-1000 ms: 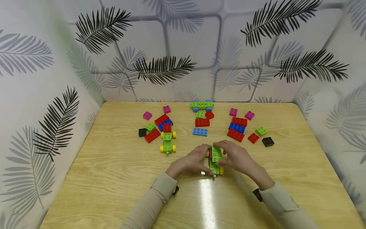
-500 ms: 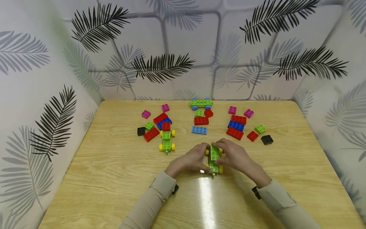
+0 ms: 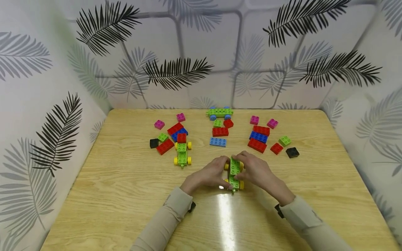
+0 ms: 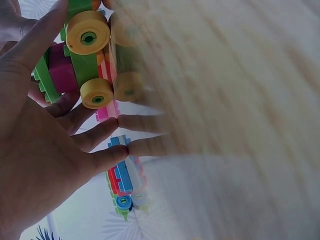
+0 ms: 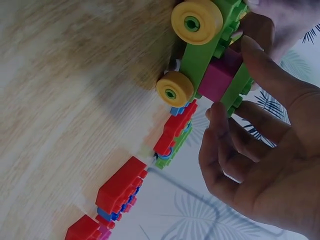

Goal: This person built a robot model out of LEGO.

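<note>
A toy car base (image 3: 234, 183) of green building blocks with yellow wheels stands on the table before me. A magenta brick (image 5: 218, 80) sits on the base, and a long green brick (image 3: 235, 166) lies over it. My left hand (image 3: 214, 173) holds the car from the left, thumb at its near end and index finger by the far wheel; its other fingers spread against the tabletop in the left wrist view. My right hand (image 3: 255, 171) pinches the long green brick between thumb and fingertips from the right.
Another car (image 3: 182, 158) with yellow wheels and a red brick stands to the left. At the back is a green base (image 3: 220, 112) with blue wheels. Loose bricks lie in groups, including a light blue brick (image 3: 218, 142) and a black brick (image 3: 292, 152) at right.
Both hands stay on the car with almost no movement. The magenta edge that showed beside the long green brick in the head view is now hidden. The head view has shifted slightly.
</note>
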Motion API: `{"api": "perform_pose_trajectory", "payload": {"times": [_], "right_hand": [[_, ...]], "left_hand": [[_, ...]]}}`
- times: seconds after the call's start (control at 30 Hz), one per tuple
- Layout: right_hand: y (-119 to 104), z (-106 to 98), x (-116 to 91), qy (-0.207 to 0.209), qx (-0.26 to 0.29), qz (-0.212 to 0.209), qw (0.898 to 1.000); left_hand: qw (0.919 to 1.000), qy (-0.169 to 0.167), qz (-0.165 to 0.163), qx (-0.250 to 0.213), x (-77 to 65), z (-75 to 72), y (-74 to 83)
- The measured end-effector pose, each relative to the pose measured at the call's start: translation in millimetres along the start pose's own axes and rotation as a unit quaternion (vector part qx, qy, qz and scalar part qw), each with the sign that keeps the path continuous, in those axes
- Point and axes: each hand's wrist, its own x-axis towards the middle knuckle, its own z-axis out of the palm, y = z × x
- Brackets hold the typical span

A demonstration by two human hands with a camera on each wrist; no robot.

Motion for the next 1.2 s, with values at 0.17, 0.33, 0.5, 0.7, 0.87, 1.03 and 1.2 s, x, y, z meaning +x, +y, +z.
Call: {"api": "perform_pose_trajectory", "payload": {"times": [0.17, 0.33, 0.5, 0.7, 0.87, 1.03, 1.2], "right_hand": [[-1.1, -2.7, 2.5, -0.014, -0.002, 0.005, 1.000], [1.2, -5.8, 8.3, -0.016, 0.015, 0.004, 1.000], [6.9, -4.0, 10.0, -0.011, 0.053, -0.009, 0.999], [14.5, 1.2, 5.2, -0.014, 0.125, -0.003, 0.992], [20.1, 3.6, 0.3, -0.029, 0.162, -0.007, 0.986], [26.6, 1.9, -9.3, -0.006, 0.148, -0.025, 0.989], [55.2, -21.7, -16.6, 0.097, 0.111, -0.012, 0.989]], "left_hand": [[1.0000, 0.003, 0.000, 0.003, 0.8, -0.1, -0.4], [0.9999, 0.014, -0.008, -0.001, 2.4, -1.8, -2.9], [0.9998, 0.007, -0.017, 0.004, 2.2, -5.0, -3.1], [1.0000, 0.001, -0.009, -0.001, 1.4, -3.0, -2.4], [1.0000, -0.002, -0.005, 0.000, 2.5, -0.5, -2.7], [0.9999, -0.006, -0.013, 0.006, 2.3, 0.3, -0.3], [0.9994, -0.015, -0.030, 0.008, 3.0, 2.0, 0.3]]}}
